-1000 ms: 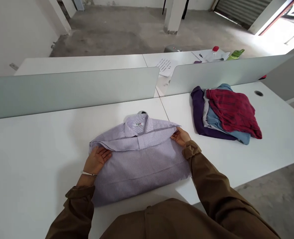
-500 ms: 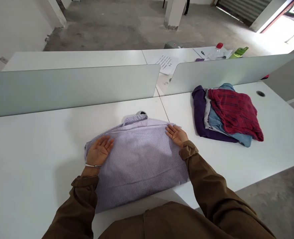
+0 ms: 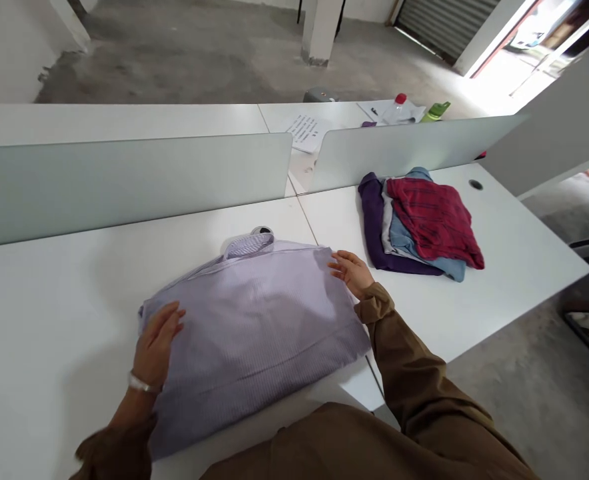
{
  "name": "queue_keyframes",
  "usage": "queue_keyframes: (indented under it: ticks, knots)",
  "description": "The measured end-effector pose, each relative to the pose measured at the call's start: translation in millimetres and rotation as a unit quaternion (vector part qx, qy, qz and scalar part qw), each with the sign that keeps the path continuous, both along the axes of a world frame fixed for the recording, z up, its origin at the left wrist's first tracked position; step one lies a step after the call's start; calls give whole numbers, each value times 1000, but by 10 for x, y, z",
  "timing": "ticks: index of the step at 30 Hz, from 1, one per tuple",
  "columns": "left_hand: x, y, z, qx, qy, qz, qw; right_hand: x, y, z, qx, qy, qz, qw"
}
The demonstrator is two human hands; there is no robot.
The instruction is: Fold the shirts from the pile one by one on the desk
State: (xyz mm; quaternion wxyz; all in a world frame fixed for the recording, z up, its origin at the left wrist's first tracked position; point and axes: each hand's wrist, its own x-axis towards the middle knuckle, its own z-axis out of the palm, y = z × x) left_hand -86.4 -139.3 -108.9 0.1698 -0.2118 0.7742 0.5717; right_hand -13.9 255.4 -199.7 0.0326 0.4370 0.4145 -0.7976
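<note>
A pale purple, finely striped shirt (image 3: 259,313) lies folded on the white desk in front of me, its collar toward the glass divider. At the shirt's left edge is my left hand (image 3: 157,340), fingers stretched out and holding nothing. My right hand (image 3: 352,272) rests by the upper right corner, its fingers extended along the edge of the cloth; no grip on the fabric shows. The shirt's underside is hidden.
To the right lies a pile of folded clothes, with a red plaid garment (image 3: 437,217) on top and a purple one (image 3: 373,223) beneath. A frosted divider (image 3: 134,177) runs along the desk (image 3: 34,320). Behind it are printed paper (image 3: 308,132), a red-capped bottle (image 3: 395,110) and a green-topped bottle (image 3: 435,112).
My left hand has moved down and turned from palm up to more edge-on. My right hand has turned slightly inward at the corner. The view has shifted right.
</note>
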Motion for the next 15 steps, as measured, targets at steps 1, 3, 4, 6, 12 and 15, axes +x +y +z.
queue_keyframes:
  ticks: [1,3,4,6,12,15]
  knots:
    - [155,-49,57,-68,19,-60,996,130,98,-8,34,-16,-7,999]
    - [505,-126,121,-169,56,-178,968,397,259,-57,112,-70,-12,991]
    - [685,-151,123,-201,83,-228,949,518,309,-92,151,-102,-4,983]
    - [1009,-182,76,-246,139,-311,907,705,332,-168,213,-155,40,964]
    - [1345,-364,-165,-388,189,-365,825,751,-40,-237,357,-177,266,878]
    - [1290,-484,-197,-410,187,-371,812,741,-138,-197,401,-161,325,841]
